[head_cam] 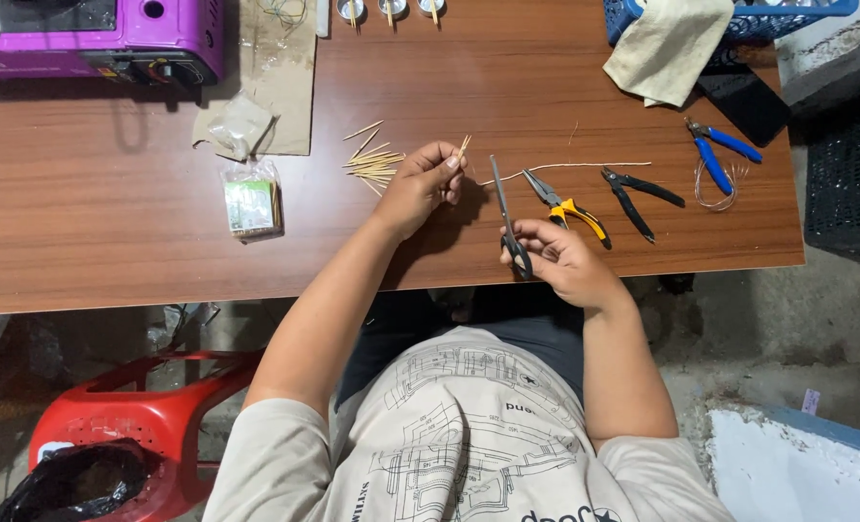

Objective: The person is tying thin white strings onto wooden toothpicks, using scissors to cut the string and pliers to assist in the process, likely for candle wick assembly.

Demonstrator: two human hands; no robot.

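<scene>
Left hand (420, 184) pinched around small sticks (463, 146); right hand (558, 259) gripping scissors (507, 215), blades together.

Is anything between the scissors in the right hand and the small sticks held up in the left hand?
Nothing visible. The scissors in the right hand point up beside the sticks pinched in the left hand, with only bare table between them.

Beyond the fingers sat a purple machine (92, 34), a blue basket (739, 19) and three pliers (565, 205) on the counter (111, 222).
</scene>
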